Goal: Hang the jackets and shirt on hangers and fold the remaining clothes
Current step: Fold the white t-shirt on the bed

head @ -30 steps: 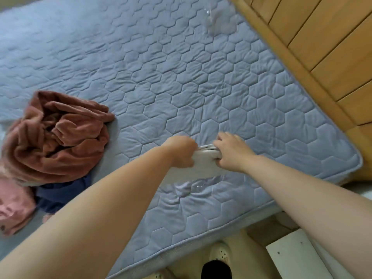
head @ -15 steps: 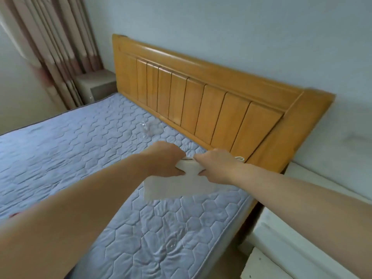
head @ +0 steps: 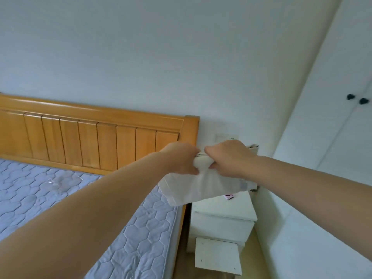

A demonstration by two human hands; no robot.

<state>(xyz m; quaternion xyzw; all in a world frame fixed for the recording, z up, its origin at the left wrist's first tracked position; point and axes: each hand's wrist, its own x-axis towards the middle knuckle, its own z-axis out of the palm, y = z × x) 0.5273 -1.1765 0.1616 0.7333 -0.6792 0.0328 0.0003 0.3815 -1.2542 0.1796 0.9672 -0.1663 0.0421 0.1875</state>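
Note:
A folded white garment (head: pixel 203 188) hangs in the air between the bed and the white nightstand (head: pixel 223 214). My left hand (head: pixel 181 158) grips its top edge on the left. My right hand (head: pixel 227 158) grips the same edge right beside it, fingers curled into the cloth. The garment's lower part droops over the bed's corner and the front of the nightstand. The other clothes are out of view.
The bed with a blue quilted mattress (head: pixel 60 198) and a wooden headboard (head: pixel 90 137) fills the left. A small pink object (head: pixel 229 196) lies on the nightstand. A wall socket (head: pixel 226 137) sits behind my hands. White wardrobe doors (head: pixel 342 117) with dark knobs stand at the right.
Both hands have lifted the white garment off the mattress and carried it right, toward the nightstand. My view has swung up and right; the brown and pink clothes have left view.

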